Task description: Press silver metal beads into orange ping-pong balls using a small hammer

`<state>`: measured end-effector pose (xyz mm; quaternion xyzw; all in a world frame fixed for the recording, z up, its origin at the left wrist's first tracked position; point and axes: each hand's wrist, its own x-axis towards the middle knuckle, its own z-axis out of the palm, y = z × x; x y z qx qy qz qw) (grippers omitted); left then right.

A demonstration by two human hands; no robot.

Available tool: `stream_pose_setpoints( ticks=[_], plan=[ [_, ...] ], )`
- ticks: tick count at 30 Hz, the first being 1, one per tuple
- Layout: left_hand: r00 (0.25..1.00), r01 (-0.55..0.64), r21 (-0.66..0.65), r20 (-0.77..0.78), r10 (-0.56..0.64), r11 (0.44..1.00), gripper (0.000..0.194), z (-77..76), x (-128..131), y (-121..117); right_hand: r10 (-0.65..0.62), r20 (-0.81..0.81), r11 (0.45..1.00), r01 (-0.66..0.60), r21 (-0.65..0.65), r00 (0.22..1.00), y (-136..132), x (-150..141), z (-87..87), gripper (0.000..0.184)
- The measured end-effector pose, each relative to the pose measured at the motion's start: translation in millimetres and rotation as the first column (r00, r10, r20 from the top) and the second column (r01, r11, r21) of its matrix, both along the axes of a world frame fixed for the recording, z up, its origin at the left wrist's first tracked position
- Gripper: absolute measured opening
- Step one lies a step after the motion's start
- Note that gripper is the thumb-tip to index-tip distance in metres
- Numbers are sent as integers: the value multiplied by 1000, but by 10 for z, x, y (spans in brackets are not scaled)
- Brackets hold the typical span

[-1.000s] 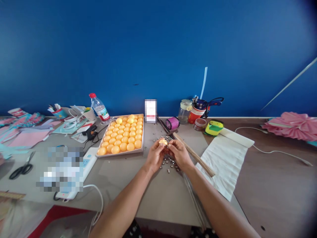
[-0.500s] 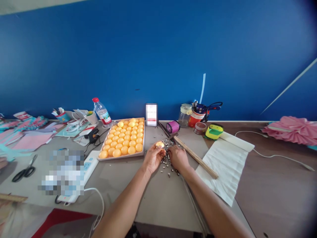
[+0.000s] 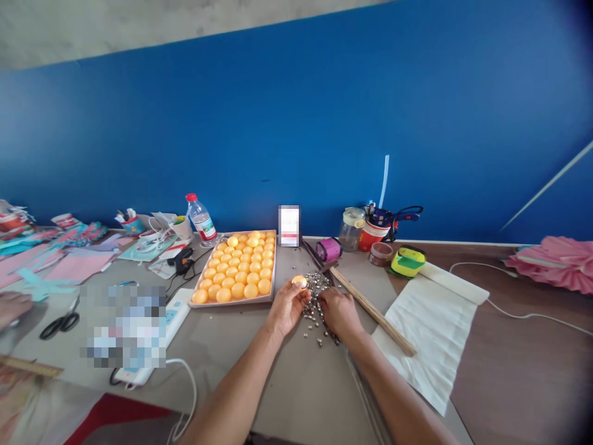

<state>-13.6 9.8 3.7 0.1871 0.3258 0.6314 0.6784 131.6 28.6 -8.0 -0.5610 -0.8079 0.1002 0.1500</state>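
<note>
An orange ping-pong ball [image 3: 299, 282] is pinched between the thumb and fingers of my left hand [image 3: 288, 304], just left of a heap of small shiny silver metal pieces [image 3: 317, 285]. My right hand [image 3: 341, 311] lies at the right side of that heap with its fingers curled down; what they hold, if anything, is hidden. Some loose silver pieces are scattered toward me. A shallow tray [image 3: 231, 303] to the left carries rows of orange ping-pong balls [image 3: 238, 289]. Right of my right hand lies a hammer [image 3: 377, 312] with a wooden handle.
Behind the heap stand a phone [image 3: 290, 235], a purple roll [image 3: 328, 248], a glass jar [image 3: 352, 232] and a tool cup [image 3: 372, 235]. White cloth [image 3: 433, 327] lies right. Left are a bottle [image 3: 201, 222], power strip [image 3: 173, 318], scissors [image 3: 61, 324] and another person's hand [image 3: 13, 308].
The view has shifted, so the table sits lower and more to the right. My left hand keeps the ball, and my right hand stays at the heap. The other person's hand shows more at left.
</note>
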Motion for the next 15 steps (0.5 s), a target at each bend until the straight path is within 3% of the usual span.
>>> stream_pose_setpoints(
  ticks=[10,15],
  plan=[
    [1000,-6,-8,7,6,1000,34,20,-5,-18,-31,-197,993,52,103,980,-25,-40,-30,17],
    [1000,-2,8,18,2,1000,32,34,-8,-21,24,-179,996,-9,85,983,-44,-60,-32,17]
  ],
)
